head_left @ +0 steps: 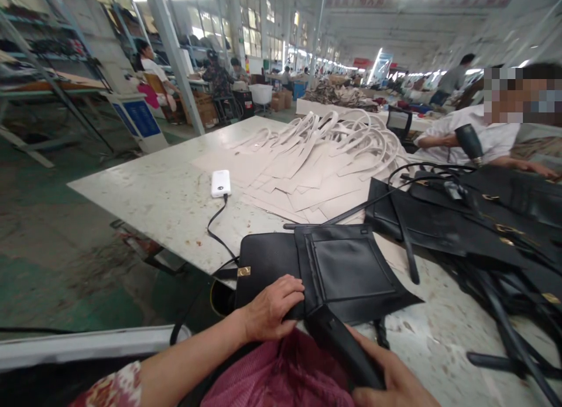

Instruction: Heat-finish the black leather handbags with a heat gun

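A black leather-like bag piece lies at the near edge of the table, with a stitched rectangular pocket and a rounded flap bearing a small gold clasp. My left hand rests on the flap beside the pocket panel, fingers bent together and thumb at the near edge, holding it down. In my right hand is a black hair dryer, gripped around its body. Its front end is close to the near edge of the bag piece. Part of my right hand's fingers is hidden behind the dryer.
Pale bag pieces with looped handles are heaped across the table. A white power bank with a cable lies left of them. Black bags and straps cover the right side, where a co-worker holds another dryer.
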Tool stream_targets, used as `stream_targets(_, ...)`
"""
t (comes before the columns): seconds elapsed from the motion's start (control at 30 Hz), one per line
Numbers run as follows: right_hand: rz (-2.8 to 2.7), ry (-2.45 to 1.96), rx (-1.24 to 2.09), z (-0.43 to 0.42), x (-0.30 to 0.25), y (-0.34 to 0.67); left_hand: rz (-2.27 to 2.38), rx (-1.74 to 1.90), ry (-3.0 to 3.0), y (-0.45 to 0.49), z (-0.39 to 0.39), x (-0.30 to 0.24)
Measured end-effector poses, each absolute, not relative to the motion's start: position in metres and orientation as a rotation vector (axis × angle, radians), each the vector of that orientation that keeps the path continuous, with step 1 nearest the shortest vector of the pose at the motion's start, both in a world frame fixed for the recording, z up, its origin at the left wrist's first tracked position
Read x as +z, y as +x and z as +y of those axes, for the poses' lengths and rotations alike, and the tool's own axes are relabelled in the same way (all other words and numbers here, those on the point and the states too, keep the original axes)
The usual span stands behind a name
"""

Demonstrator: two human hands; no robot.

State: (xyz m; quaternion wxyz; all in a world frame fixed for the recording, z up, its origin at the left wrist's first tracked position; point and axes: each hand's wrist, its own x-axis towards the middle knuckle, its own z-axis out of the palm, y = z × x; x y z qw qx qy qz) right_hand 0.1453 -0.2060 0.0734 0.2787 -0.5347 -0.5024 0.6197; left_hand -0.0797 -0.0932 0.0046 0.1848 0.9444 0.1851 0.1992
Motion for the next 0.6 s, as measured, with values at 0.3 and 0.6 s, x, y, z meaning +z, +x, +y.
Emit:
stream_targets(0.3, -1.079, -1.725, 1.604, -0.186, 0.077, 0.15, 0.542, 0.558, 2.606, -0.081, -0.093, 0.006)
stream_targets(0.6, -1.094, -1.515, 1.772, -0.189, 0.077, 0.146, 0.578, 0.583, 2.542, -0.083, -0.093, 0.004)
